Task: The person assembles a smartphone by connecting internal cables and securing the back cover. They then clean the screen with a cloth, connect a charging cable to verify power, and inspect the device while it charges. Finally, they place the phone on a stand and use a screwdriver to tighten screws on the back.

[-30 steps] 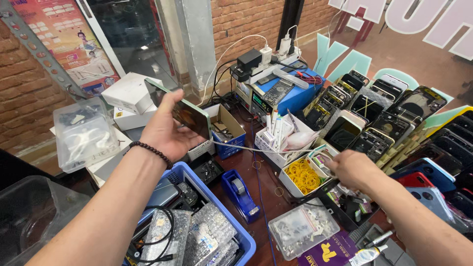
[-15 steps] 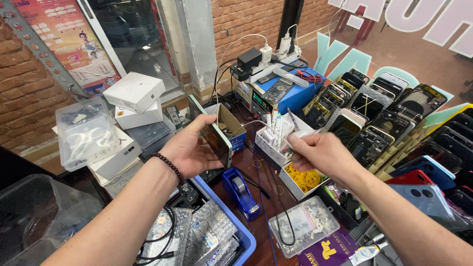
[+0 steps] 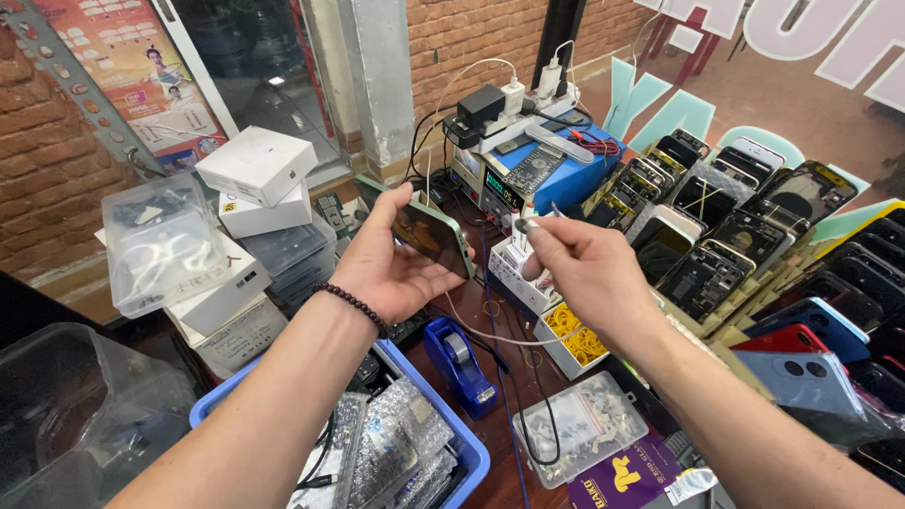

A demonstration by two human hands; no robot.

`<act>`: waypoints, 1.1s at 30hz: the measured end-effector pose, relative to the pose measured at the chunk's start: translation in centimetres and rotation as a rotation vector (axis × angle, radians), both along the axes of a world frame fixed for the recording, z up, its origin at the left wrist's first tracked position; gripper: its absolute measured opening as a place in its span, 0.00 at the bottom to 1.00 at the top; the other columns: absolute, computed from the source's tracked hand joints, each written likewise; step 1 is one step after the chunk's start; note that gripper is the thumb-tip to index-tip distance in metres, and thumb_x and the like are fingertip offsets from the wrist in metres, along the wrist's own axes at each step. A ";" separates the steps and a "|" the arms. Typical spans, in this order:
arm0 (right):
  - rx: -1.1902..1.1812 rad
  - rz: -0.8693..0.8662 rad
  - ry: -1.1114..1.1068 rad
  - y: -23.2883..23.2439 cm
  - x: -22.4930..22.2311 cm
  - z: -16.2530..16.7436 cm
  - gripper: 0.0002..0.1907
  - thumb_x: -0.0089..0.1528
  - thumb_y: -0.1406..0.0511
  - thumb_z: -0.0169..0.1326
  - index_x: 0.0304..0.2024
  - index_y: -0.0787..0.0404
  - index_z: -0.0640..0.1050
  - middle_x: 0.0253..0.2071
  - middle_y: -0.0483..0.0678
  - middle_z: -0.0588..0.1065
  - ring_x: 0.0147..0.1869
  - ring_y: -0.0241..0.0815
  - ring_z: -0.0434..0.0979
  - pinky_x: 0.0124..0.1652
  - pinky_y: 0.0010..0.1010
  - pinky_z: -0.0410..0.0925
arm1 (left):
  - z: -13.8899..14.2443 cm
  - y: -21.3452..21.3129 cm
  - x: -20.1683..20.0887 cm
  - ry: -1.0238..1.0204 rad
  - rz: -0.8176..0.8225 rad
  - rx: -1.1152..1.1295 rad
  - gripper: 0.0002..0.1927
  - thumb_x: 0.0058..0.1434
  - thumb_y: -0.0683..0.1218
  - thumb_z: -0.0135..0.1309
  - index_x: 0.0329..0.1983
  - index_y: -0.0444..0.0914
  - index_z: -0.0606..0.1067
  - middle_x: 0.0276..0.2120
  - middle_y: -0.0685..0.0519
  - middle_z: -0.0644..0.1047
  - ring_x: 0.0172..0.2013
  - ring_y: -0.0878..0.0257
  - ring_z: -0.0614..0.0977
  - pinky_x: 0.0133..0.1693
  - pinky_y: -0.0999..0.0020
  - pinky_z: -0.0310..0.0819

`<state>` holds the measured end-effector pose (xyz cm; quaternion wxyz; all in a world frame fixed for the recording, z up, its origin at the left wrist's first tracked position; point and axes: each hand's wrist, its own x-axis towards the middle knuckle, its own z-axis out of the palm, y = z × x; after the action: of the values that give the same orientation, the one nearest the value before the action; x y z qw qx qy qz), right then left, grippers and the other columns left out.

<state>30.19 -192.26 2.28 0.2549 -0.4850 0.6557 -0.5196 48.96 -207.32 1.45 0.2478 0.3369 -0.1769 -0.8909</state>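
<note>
White boxes point(image 3: 256, 165) stack at the bench's left, below a red poster point(image 3: 141, 66). A purple packet point(image 3: 627, 476) lies at the near edge.

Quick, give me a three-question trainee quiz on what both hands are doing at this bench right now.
1. True or false: the left hand holds a green-edged phone up on its edge.
2. What does the right hand pinch? A) thin metal tool B) roll of tape C) charger plug
3. Which thing lies below the phone, on the bench beside the blue bin?

Key: 1 true. 2 A. 3 the blue tape dispenser.
</note>
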 end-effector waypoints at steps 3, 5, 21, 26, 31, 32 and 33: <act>0.023 -0.123 0.422 0.6 2.2 1.3 0.12 0.63 0.60 0.58 0.43 0.59 0.84 0.27 0.47 0.82 0.28 0.34 0.79 0.30 0.30 0.71 | -1.0 0.1 -0.5 0.001 0.049 0.049 0.36 0.51 0.66 0.61 0.47 0.31 0.74 0.43 0.40 0.79 0.46 0.44 0.81 0.58 0.42 0.72; 0.062 -0.141 0.453 0.5 3.6 1.9 0.12 0.61 0.58 0.59 0.39 0.58 0.85 0.24 0.50 0.81 0.25 0.38 0.79 0.29 0.33 0.71 | -1.7 0.3 -0.8 0.023 0.057 0.067 0.33 0.51 0.66 0.61 0.44 0.34 0.75 0.41 0.41 0.79 0.45 0.46 0.80 0.58 0.42 0.73; 0.166 -0.139 0.484 -0.3 5.6 1.9 0.12 0.60 0.57 0.58 0.35 0.57 0.85 0.25 0.53 0.80 0.28 0.49 0.83 0.32 0.39 0.72 | -2.0 0.5 -1.1 0.025 0.077 0.019 0.28 0.53 0.65 0.60 0.44 0.40 0.76 0.43 0.46 0.81 0.46 0.47 0.83 0.52 0.41 0.76; 0.137 -0.151 0.539 0.2 6.0 2.2 0.12 0.60 0.57 0.58 0.34 0.58 0.84 0.25 0.55 0.80 0.30 0.54 0.82 0.31 0.41 0.72 | -2.1 0.6 -1.5 -0.025 0.089 -0.064 0.28 0.52 0.65 0.60 0.46 0.43 0.76 0.43 0.48 0.80 0.46 0.50 0.82 0.51 0.43 0.76; 0.137 -0.148 0.597 0.5 6.3 2.2 0.13 0.61 0.58 0.58 0.33 0.60 0.84 0.24 0.57 0.79 0.30 0.57 0.81 0.31 0.43 0.72 | -2.1 0.9 -1.9 -0.080 0.103 -0.118 0.28 0.51 0.65 0.60 0.47 0.44 0.76 0.42 0.50 0.81 0.43 0.53 0.83 0.49 0.44 0.78; 0.139 -0.148 0.597 0.5 6.3 2.2 0.13 0.61 0.58 0.58 0.32 0.60 0.84 0.24 0.57 0.78 0.30 0.57 0.81 0.31 0.44 0.72 | -2.1 0.9 -1.9 -0.084 0.101 -0.131 0.28 0.51 0.65 0.60 0.47 0.43 0.76 0.42 0.49 0.81 0.43 0.53 0.84 0.49 0.44 0.78; 0.142 -0.152 0.598 0.5 6.2 2.2 0.13 0.61 0.58 0.58 0.32 0.60 0.84 0.24 0.58 0.78 0.29 0.57 0.81 0.31 0.44 0.72 | -2.0 1.0 -1.9 -0.085 0.096 -0.144 0.28 0.51 0.65 0.60 0.47 0.43 0.76 0.42 0.49 0.81 0.43 0.53 0.84 0.49 0.44 0.78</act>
<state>36.43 -191.77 4.47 0.0442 -0.5470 0.7705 -0.3244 47.06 -206.33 -0.58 0.3060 0.3639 -0.2347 -0.8479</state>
